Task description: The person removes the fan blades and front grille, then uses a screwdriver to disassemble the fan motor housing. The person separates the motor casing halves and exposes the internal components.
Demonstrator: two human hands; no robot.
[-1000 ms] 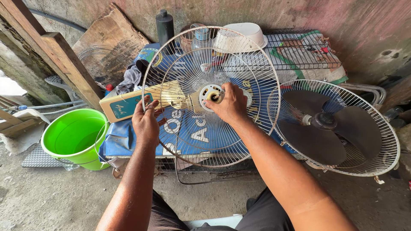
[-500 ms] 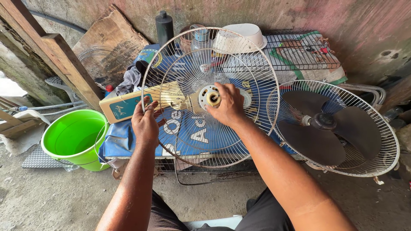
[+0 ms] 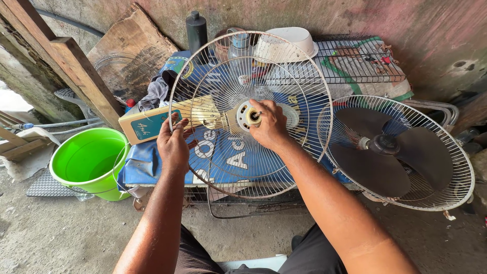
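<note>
A round white wire fan guard [image 3: 284,167] stands tilted in front of me on a blue printed tarp [image 3: 152,165]. My left hand [image 3: 173,144] grips the guard's left rim. My right hand [image 3: 269,124] is closed on the round hub [image 3: 249,115] at the guard's centre, fingers wrapped around the small knob there. Behind the wires lies a wide paint brush [image 3: 157,123] with pale bristles and a teal-labelled handle.
A second guard holding dark fan blades [image 3: 393,152] leans at the right. A bright green bucket [image 3: 89,162] stands at the left. Wooden planks [image 3: 71,71], a black bottle [image 3: 197,31], a white plastic bowl [image 3: 286,43] and a wire rack [image 3: 355,61] line the wall.
My right hand has shifted slightly on the hub, as if turning it. The left hand stays on the rim and the guard has hardly moved.
</note>
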